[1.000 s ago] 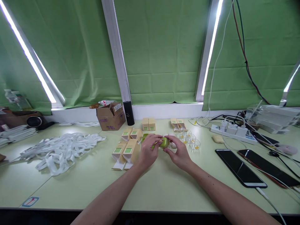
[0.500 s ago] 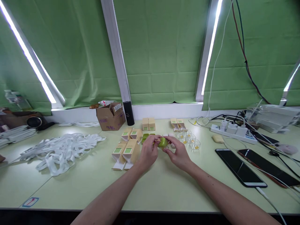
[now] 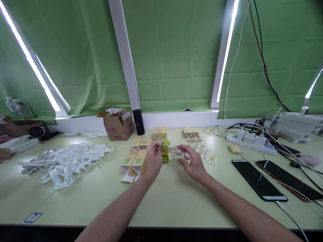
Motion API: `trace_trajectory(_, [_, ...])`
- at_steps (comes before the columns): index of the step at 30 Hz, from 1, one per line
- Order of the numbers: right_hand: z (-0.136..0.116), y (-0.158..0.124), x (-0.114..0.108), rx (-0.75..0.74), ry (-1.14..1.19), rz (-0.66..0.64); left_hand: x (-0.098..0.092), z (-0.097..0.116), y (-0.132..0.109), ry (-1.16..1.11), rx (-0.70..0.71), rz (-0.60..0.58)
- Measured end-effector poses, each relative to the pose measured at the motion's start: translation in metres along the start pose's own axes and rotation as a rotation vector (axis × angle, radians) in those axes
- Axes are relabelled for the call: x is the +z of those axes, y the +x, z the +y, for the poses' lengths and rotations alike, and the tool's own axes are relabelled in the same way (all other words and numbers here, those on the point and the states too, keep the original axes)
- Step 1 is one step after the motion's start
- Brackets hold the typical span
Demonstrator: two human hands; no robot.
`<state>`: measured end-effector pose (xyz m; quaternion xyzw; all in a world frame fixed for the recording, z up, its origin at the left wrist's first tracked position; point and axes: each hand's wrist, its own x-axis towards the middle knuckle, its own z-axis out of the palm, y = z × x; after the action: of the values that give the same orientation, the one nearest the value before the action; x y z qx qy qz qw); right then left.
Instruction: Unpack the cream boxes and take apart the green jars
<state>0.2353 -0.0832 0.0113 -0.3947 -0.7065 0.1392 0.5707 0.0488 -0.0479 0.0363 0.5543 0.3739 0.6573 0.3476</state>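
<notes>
My left hand is closed round a small green item, held just above the table. My right hand pinches a small clear plastic piece right beside the green item. Another green piece lies on the table below them. Tan cartons with green labels lie left of my left hand. Several clear cups with yellow centres sit to the right of my right hand.
A heap of white straps covers the left of the table. A brown cardboard box and a black cylinder stand at the back. Two phones lie at the right, with a power strip and cables behind them.
Both hands held the green item together; now they have drawn apart. The left hand lifted the green item up and left, and the right hand holds a clear piece.
</notes>
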Motion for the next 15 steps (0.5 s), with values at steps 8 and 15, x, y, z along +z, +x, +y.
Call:
trace_trajectory(8, [-0.0074, 0.0014, -0.0032, -0.035, 0.085, 0.025, -0.0049, -0.0105, 0.0072, -0.262, -0.244, 0.048])
trace_trajectory(15, [-0.0107, 0.0045, -0.0074, 0.104, 0.253, 0.04, -0.0054, -0.0097, 0.0068, -0.328, -0.323, 0.066])
